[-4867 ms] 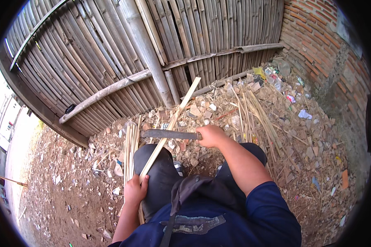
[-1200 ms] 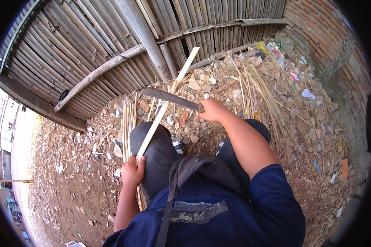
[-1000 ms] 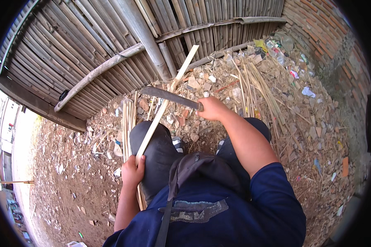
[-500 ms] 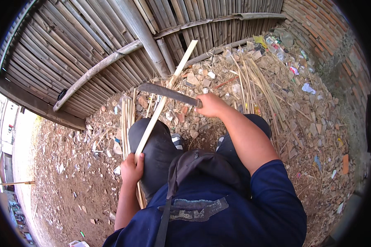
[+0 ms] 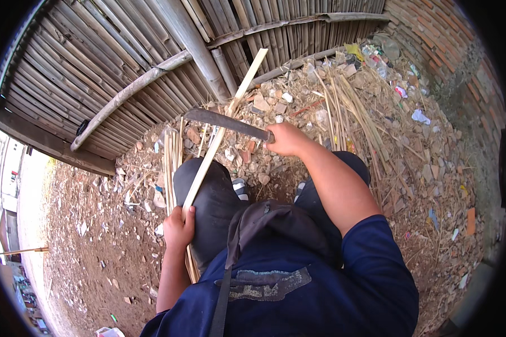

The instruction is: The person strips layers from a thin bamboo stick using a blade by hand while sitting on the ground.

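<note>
A long pale bamboo strip slants up and away from my left hand, whose fingers are wrapped round its near end beside my left knee. My right hand grips the handle of a machete with a broad dark blade. That blade points left and lies across the strip beyond my knees, touching or just over it; which one I cannot tell. More strips lie in a bundle along the outside of my left leg.
Another pile of split strips rests on the rubble at the right. A bamboo wall with a leaning pole stands ahead, and a brick wall rises at the right. Stones, straw and plastic litter cover the ground.
The machete and my right hand have shifted slightly to the left and up in the picture. The strip's far end sits a little higher, and my left hand keeps its hold.
</note>
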Available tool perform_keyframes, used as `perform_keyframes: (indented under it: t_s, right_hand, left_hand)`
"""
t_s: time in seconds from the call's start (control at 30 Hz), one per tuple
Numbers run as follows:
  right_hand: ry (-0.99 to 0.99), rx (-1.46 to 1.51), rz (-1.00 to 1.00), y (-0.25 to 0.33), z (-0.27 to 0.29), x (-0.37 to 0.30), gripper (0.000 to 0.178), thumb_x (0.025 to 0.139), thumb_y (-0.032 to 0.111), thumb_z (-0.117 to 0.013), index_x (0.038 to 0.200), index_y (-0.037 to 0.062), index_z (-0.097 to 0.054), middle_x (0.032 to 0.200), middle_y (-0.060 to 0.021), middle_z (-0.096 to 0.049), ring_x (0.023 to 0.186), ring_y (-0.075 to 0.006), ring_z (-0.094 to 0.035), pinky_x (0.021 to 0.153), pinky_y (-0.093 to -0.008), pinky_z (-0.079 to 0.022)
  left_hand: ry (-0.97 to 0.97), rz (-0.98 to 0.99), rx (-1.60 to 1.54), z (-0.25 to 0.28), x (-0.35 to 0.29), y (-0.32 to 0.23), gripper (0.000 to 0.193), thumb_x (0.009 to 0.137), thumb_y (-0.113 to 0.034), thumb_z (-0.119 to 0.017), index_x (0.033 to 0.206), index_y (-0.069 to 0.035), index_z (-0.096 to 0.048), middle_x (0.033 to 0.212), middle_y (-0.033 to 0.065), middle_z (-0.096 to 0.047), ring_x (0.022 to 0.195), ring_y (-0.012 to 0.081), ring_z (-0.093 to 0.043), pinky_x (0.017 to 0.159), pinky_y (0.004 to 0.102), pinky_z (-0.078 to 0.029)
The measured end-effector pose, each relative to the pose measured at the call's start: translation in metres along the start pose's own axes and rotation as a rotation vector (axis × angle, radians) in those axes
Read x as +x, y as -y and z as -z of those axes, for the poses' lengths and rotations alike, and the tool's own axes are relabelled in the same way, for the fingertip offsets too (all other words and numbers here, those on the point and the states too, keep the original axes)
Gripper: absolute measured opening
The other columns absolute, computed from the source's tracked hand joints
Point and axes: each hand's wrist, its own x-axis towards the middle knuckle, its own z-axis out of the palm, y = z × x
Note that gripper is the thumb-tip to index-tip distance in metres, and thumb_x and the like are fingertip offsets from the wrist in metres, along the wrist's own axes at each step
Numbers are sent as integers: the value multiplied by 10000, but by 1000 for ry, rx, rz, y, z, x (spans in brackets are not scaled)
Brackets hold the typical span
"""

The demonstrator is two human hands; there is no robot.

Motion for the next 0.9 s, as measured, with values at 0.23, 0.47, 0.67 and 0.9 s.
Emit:
perform_keyframes:
  t_s: [0.23, 0.47, 0.67, 0.9]
  right_hand:
    - [13, 40, 5, 2, 3, -2, 380, 817, 275, -782, 1109, 47, -700, 937, -205, -717, 888, -353, -700, 826, -435, -539]
    - [2, 16, 7, -4, -2, 3, 375, 805, 353, -776, 1068, 93, -710, 1008, -177, -723, 979, -357, -691, 847, -466, -544]
    - [-14, 8, 28, -9, -7, 5, 366, 810, 338, -773, 1068, 85, -709, 994, -181, -721, 972, -360, -692, 848, -462, -544]
    - [18, 23, 19, 0, -1, 1, 354, 818, 316, -769, 1071, 76, -709, 989, -180, -721, 967, -358, -692, 859, -455, -539]
  left_hand:
    - [41, 41, -12, 2, 0, -2, 512, 978, -442, -616, 719, -22, -481, 614, 219, -563, 594, 442, -585, 565, 513, -430]
    - [-22, -22, -11, -4, 0, 3, 480, 955, -378, -665, 693, -18, -485, 581, 229, -561, 546, 444, -588, 526, 509, -446]
    - [-16, -24, -8, -6, 0, 5, 471, 959, -364, -662, 690, -23, -479, 570, 223, -559, 535, 445, -586, 513, 511, -444]
    - [-36, -50, -6, -6, 0, 5, 472, 960, -359, -660, 687, -24, -470, 562, 218, -550, 523, 435, -582, 501, 503, -440]
